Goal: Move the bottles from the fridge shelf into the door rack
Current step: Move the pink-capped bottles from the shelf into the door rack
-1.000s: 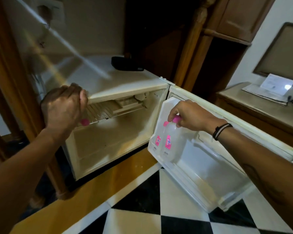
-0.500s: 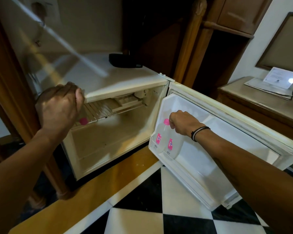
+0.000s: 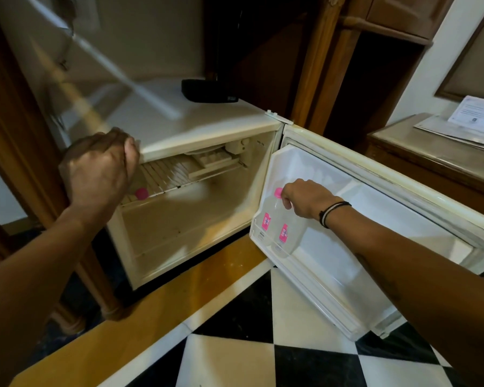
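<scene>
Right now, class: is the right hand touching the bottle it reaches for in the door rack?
Touching. The head view shows the right hand with its fingers closed on the neck of the bottle standing in the door rack.

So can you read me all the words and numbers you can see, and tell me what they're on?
None of it can be read.
Pink labels on the two bottles in the door rack: blurred.
Small dark marking on the fridge's inner wall: too small.
Paper card on the side table: lines of print, too small.
Black box on the fridge top: light tag, unreadable.
</scene>
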`<action>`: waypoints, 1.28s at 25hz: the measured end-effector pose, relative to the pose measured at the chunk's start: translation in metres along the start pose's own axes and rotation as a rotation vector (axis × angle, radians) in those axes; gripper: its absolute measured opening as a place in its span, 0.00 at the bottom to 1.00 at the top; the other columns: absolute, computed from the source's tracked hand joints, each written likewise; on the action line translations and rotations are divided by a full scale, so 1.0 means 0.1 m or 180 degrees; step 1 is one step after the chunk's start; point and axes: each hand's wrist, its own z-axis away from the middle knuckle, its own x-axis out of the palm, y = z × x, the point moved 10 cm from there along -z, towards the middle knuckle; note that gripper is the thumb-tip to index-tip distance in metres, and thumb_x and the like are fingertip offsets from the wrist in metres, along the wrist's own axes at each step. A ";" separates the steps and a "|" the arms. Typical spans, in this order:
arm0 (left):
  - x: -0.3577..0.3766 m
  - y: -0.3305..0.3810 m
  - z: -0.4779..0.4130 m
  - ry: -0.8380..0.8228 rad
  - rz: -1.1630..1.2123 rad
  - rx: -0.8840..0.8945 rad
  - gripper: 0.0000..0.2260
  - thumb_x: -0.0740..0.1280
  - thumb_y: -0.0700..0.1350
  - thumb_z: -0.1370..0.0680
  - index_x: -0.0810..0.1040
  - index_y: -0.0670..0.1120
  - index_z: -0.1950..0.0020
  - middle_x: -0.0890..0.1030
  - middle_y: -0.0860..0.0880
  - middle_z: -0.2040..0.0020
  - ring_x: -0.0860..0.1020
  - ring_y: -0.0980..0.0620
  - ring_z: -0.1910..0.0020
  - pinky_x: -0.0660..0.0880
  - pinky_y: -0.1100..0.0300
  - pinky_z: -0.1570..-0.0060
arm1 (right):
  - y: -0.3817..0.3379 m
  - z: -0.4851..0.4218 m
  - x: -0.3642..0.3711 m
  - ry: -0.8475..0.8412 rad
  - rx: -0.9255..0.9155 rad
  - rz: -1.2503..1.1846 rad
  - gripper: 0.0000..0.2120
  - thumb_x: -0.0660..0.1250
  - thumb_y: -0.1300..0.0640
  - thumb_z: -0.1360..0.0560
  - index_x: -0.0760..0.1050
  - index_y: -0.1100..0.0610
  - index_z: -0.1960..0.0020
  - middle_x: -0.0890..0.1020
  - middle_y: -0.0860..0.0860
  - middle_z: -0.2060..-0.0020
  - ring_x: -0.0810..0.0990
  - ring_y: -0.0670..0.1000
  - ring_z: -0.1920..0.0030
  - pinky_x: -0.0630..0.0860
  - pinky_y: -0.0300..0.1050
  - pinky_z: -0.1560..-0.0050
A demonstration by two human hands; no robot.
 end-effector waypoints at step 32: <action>0.17 0.02 -0.04 0.0512 -0.0746 0.0362 0.27 0.52 0.56 0.08 0.87 0.42 0.34 0.88 0.43 0.35 0.86 0.43 0.36 0.82 0.46 0.34 | -2.14 -1.18 -0.16 0.1591 -0.0069 -0.2601 0.16 0.71 0.58 0.25 0.80 0.47 0.38 0.87 0.53 0.50 0.85 0.57 0.48 0.83 0.49 0.49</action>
